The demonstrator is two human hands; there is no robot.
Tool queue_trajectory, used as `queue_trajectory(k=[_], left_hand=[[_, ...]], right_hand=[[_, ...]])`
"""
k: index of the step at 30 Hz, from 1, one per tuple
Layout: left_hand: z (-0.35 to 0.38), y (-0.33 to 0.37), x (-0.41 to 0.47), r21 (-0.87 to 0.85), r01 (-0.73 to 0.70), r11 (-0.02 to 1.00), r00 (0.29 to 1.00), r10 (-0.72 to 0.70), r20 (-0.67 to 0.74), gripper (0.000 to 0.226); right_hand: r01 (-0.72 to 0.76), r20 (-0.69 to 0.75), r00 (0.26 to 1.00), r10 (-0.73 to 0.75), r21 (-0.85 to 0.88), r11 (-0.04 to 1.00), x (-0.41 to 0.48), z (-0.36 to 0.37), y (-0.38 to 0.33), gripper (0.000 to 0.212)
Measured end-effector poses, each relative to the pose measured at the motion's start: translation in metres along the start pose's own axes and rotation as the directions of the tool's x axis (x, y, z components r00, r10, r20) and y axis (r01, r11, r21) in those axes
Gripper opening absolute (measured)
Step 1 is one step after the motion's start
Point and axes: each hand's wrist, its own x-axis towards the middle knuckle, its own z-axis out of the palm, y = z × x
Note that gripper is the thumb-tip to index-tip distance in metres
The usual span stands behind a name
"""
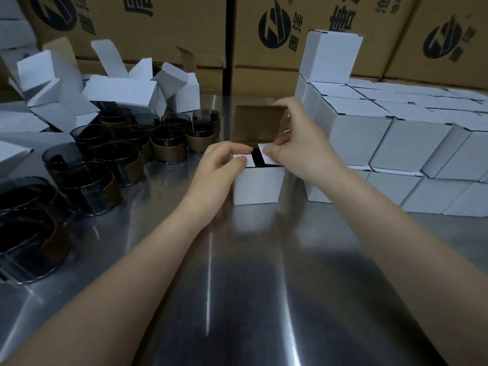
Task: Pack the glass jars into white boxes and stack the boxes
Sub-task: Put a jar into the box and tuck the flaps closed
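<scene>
dim | glare streaks on metal table [264, 299] | edges warped, soft

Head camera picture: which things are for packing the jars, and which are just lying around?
For the job: open white box, gripped by left hand and right hand; glass jars; empty white boxes; closed white boxes, stacked.
Just lying about: brown cartons at the back.

white box [257, 184] contents: hid by flaps [269, 160] | stacked boxes [422, 154]: cut R edge
</scene>
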Motion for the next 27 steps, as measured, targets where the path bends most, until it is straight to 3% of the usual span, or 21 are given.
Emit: queue_trajectory(k=[3, 6, 9, 16, 24, 27], left_hand=[[0.003, 0.001, 0.0, -0.14, 0.012, 0.99, 0.999, -0.017, -0.034, 0.022], [0.002, 0.002, -0.001, -0.293, 0.011, 0.956, 0.997, -0.032, -0.064, 0.044], [0.002, 0.004, -0.002, -0.321, -0.006, 0.947, 1.0, -0.003, -0.027, 0.058], [0.003, 0.006, -0.003, -0.269, 0.003, 0.963, 1.0, -0.004, -0.003, 0.022], [-0.002, 0.002, -0.001, -0.208, 0.043, 0.977, 0.999, -0.04, 0.022, 0.024], [-0.004, 0.003, -0.001, -0.261, 0.105, 0.96, 0.994, -0.097, 0.046, 0.025]], right_hand=[[0.015, -0.029, 1.0, -0.012, 0.093, 0.996, -0.007, 0.008, 0.002, 0.039], [0.035, -0.031, 0.999, -0.029, 0.209, 0.977, -0.016, 0.013, 0.006, 0.031], [0.057, -0.005, 0.998, -0.058, 0.254, 0.965, -0.025, 0.014, 0.013, 0.026], [0.061, 0.05, 0.996, -0.079, 0.294, 0.954, -0.041, 0.019, 0.029, 0.035], [0.028, 0.13, 0.988, -0.082, 0.374, 0.927, -0.043, 0.013, 0.031, 0.033], [0.002, 0.179, 0.981, -0.08, 0.4, 0.917, -0.043, 0.011, 0.034, 0.027]])
